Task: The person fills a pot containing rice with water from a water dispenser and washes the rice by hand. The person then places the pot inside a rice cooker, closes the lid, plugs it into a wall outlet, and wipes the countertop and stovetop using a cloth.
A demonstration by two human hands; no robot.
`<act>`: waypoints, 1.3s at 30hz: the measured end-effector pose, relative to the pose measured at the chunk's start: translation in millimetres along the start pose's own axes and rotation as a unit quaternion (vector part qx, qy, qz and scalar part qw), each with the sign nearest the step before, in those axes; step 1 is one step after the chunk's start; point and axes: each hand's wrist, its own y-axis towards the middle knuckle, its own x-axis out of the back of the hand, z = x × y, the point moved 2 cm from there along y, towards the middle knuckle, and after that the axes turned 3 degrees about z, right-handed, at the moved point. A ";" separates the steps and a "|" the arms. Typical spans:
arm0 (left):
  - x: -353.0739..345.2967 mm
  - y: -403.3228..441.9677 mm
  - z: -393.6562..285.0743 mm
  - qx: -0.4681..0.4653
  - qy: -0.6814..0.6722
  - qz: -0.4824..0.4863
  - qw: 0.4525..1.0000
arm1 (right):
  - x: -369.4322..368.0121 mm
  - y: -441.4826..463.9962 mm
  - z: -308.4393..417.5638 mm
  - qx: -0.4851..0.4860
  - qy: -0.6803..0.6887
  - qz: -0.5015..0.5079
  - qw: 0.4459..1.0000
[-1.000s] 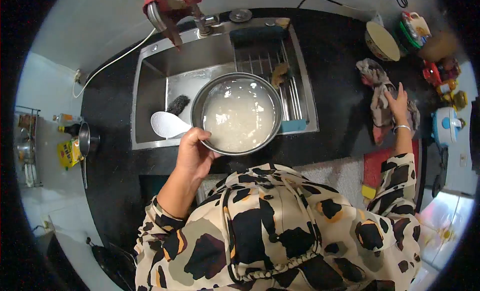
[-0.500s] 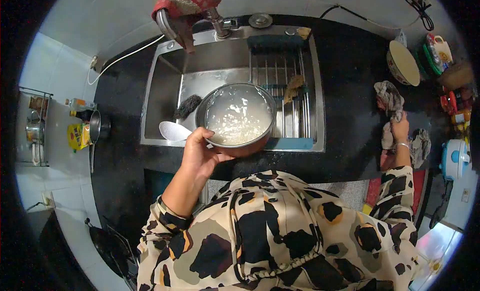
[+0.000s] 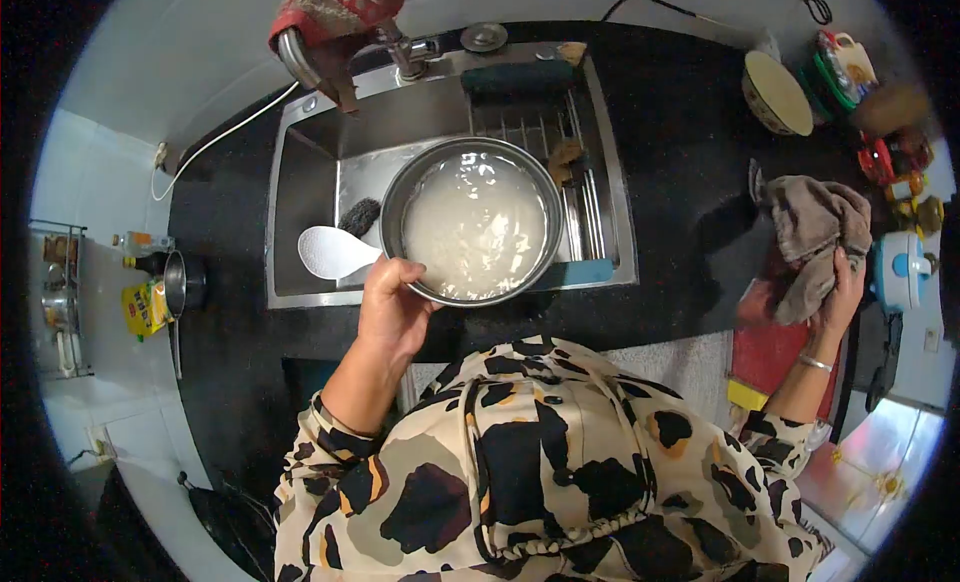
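My left hand (image 3: 393, 300) grips the near-left rim of a round metal pot (image 3: 553, 244), thumb over the edge and fingers under it. Cloudy water with pale rice grains (image 3: 475, 227) fills much of the pot, which is above the sink (image 3: 300, 207). A white rice paddle (image 3: 335, 253) sticks out leftward from beside my left thumb; whether the fingers clasp its handle is hidden. Out to the right, my right hand (image 3: 845, 294) is closed round a grey-brown cloth (image 3: 822, 222), which hangs bunched over the counter.
A dark scouring pad (image 3: 360, 217) lies in the sink, left of a metal drying rack (image 3: 592, 217). The faucet (image 3: 408, 57) has a red cloth (image 3: 340, 7) draped over it. A cream bowl (image 3: 778, 94), jars and a blue-white appliance (image 3: 900, 270) line the right side; a saucepan (image 3: 180, 284) stands left.
My right hand has lifted the cloth off the counter and drawn it nearer, to the right. The pot looks closer and more level, its water spread across it. My left hand keeps its grip.
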 end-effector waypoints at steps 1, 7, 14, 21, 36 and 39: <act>-4.1 -2.4 -0.1 0.002 0.002 0.007 1.000 | -8.6 -16.1 13.9 -0.060 0.100 0.018 0.993; -34.7 -28.7 -9.7 -0.018 -0.055 0.065 0.996 | -100.5 -128.3 59.9 -0.148 0.270 0.142 0.941; -41.3 -57.9 -11.9 0.037 -0.012 0.165 0.986 | -196.5 -138.5 133.0 -0.129 0.435 0.372 0.810; -44.8 -78.0 -23.0 0.056 0.019 0.202 0.978 | -265.8 -108.6 99.1 -0.070 0.332 0.573 0.746; -20.0 -98.9 -22.6 0.035 0.005 0.161 0.986 | -227.9 -228.2 110.1 -0.364 0.592 0.519 0.497; -18.7 -100.0 -23.8 0.024 -0.005 0.164 0.986 | -206.2 -238.9 106.7 -0.399 0.635 0.488 0.447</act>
